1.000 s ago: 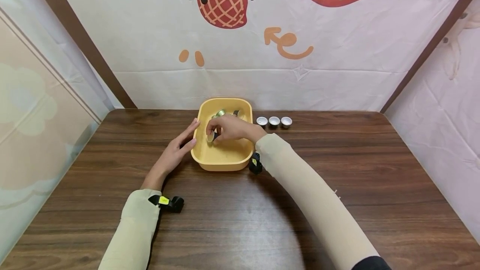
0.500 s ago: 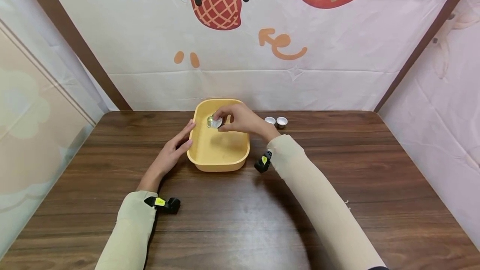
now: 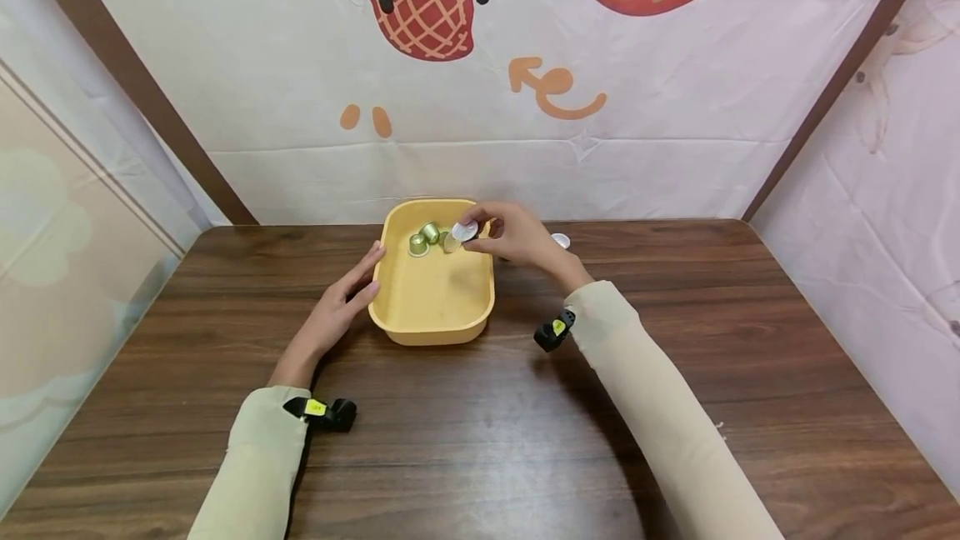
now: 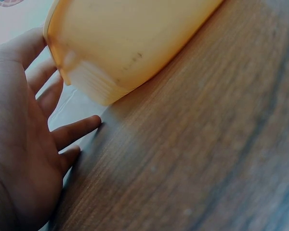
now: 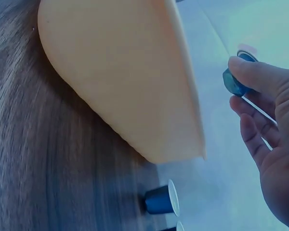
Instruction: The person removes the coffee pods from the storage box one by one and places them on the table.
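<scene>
A yellow plastic bin [image 3: 431, 337] stands at the back of the table. My left hand [image 3: 337, 307] lies along its left side, fingers extended and touching the rim. In my right hand [image 3: 521, 236], thumb and fingers pinch a coffee capsule [image 3: 464, 231] over the back right part of the bin. Its pale, shiny lid shows in the head view; the right wrist view shows its dark bluish body [image 5: 233, 83]. Inside the bin, toward the back, lie green capsules [image 3: 418, 245] and one with a pale gold lid [image 3: 451, 243].
Right of the bin, partly behind my right hand, a dark capsule [image 5: 159, 199] with a white top stands upright on the brown wooden table [image 3: 480, 432]. The rim of another shows below it in the right wrist view. A printed cloth [image 3: 645, 173] hangs behind the table.
My right hand has lifted the capsule from inside the bin and moved right, uncovering the green capsules. The left hand stays at the bin's rim. The head view has shifted slightly.
</scene>
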Tool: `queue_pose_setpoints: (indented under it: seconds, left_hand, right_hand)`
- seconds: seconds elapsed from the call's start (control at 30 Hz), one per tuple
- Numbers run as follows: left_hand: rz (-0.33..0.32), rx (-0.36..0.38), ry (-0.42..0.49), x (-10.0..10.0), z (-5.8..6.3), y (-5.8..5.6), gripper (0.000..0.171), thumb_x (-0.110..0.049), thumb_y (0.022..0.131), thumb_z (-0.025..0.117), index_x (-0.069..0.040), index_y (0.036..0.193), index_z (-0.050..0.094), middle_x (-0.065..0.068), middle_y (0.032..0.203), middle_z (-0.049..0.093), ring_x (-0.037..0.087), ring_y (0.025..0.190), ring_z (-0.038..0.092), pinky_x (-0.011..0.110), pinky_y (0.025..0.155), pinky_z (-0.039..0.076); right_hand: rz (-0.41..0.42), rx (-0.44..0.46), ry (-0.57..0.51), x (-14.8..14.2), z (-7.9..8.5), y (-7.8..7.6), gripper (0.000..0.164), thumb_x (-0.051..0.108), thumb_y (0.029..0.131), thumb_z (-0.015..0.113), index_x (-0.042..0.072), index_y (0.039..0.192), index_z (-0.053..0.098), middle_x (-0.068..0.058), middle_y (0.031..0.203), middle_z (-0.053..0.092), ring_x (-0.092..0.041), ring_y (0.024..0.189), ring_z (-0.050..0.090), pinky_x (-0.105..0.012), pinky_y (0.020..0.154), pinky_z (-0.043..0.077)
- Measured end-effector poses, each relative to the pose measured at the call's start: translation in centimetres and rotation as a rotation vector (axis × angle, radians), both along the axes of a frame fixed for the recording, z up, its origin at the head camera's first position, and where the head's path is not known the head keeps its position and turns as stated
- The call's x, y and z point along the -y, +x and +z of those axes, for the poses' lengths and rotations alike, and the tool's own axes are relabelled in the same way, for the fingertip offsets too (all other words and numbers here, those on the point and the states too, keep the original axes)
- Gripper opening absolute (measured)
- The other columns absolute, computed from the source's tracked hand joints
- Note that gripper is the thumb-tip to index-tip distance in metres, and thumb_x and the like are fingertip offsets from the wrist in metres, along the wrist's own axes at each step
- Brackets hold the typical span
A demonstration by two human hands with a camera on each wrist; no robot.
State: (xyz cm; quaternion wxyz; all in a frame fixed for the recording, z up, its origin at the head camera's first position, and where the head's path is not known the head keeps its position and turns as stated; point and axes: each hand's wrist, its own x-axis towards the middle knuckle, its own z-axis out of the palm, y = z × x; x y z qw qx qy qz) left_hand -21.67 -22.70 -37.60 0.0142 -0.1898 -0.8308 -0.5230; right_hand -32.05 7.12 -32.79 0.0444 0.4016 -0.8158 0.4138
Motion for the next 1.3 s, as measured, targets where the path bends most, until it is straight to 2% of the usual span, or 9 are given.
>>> queue_pose_setpoints:
  seconds: [0.2,0.27,0.37,0.53,0.7,0.77,0.9,1.1,1.3]
  left_hand:
    - [0.004,-0.005,-0.004,0.0,0.1,-0.1,0.051,-0.008,0.100,0.048,-0.006,0.149,0.033,0.007,0.158,0.017,0.025,0.144,0.016,0.055,0.110,0.017]
    - [0.003,-0.005,-0.002,-0.1,0.1,-0.1,0.051,-0.008,0.100,0.048,-0.005,0.149,0.033,0.007,0.158,0.017,0.025,0.144,0.015,0.055,0.110,0.017]
    - [0.001,0.000,0.001,-0.2,0.2,-0.2,0.051,-0.008,0.100,0.048,-0.005,0.149,0.032,0.008,0.158,0.017,0.025,0.144,0.014,0.055,0.111,0.015]
    - [0.004,0.001,0.002,-0.2,0.3,-0.4,0.051,-0.010,0.101,0.048,-0.008,0.149,0.033,0.006,0.158,0.017,0.024,0.144,0.014,0.056,0.111,0.014]
    - [0.002,-0.008,-0.003,-0.2,0.3,-0.4,0.052,-0.010,0.101,0.048,-0.008,0.150,0.032,0.007,0.158,0.016,0.025,0.144,0.014,0.058,0.110,0.014]
    - [-0.004,-0.004,-0.004,-0.2,0.1,-0.3,0.052,-0.009,0.101,0.048,-0.007,0.150,0.031,0.007,0.158,0.016,0.026,0.144,0.013,0.058,0.110,0.014]
    - [-0.004,0.007,-0.007,-0.2,-0.2,0.1,0.052,-0.010,0.101,0.048,-0.007,0.150,0.031,0.009,0.158,0.016,0.027,0.144,0.014,0.058,0.110,0.014]
    - [-0.007,-0.001,0.007,-0.2,-0.4,0.4,0.052,-0.008,0.100,0.047,-0.005,0.149,0.031,0.011,0.158,0.016,0.028,0.144,0.013,0.059,0.109,0.014]
    - [-0.009,-0.007,0.006,-0.1,0.1,0.2,0.052,-0.009,0.101,0.048,-0.004,0.149,0.031,0.011,0.158,0.015,0.029,0.144,0.012,0.059,0.109,0.013]
  right_hand:
    - [-0.105,0.065,-0.114,-2.1,-0.4,0.5,0.028,0.018,0.081,0.079,0.019,0.107,0.069,0.006,0.095,0.065,-0.016,0.084,0.061,-0.035,0.071,0.051]
    - [-0.144,0.081,-0.141,-2.8,-0.6,0.6,0.029,0.019,0.080,0.079,0.022,0.107,0.069,0.007,0.094,0.065,-0.015,0.081,0.062,-0.036,0.065,0.052]
    - [-0.193,0.086,-0.167,-3.5,-0.9,0.7,0.029,0.018,0.080,0.079,0.024,0.107,0.069,0.007,0.095,0.066,-0.014,0.079,0.062,-0.035,0.063,0.052]
    - [-0.257,0.094,-0.216,-4.4,-1.5,0.6,0.030,0.015,0.079,0.080,0.019,0.106,0.070,0.005,0.095,0.067,-0.015,0.076,0.062,-0.032,0.064,0.052]
    - [-0.291,0.089,-0.242,-4.9,-2.7,0.1,0.030,0.013,0.077,0.081,0.013,0.105,0.071,0.001,0.094,0.068,-0.018,0.071,0.061,-0.037,0.063,0.051]
    - [-0.304,0.094,-0.244,-5.2,-3.2,0.0,0.029,0.014,0.078,0.081,0.013,0.105,0.071,0.001,0.093,0.068,-0.020,0.071,0.062,-0.038,0.064,0.051]
    - [-0.344,0.111,-0.254,-5.9,-3.8,0.1,0.029,0.017,0.078,0.081,0.016,0.105,0.070,0.002,0.095,0.069,-0.022,0.074,0.063,-0.032,0.064,0.051]
    - [-0.369,0.100,-0.307,-7.5,-4.1,0.3,0.029,0.014,0.080,0.079,0.013,0.107,0.069,-0.004,0.099,0.069,-0.022,0.077,0.065,-0.030,0.062,0.052]
    - [-0.440,0.067,-0.342,-9.3,-4.0,-0.1,0.030,0.011,0.078,0.080,0.010,0.107,0.070,-0.007,0.100,0.069,-0.019,0.082,0.064,-0.035,0.073,0.052]
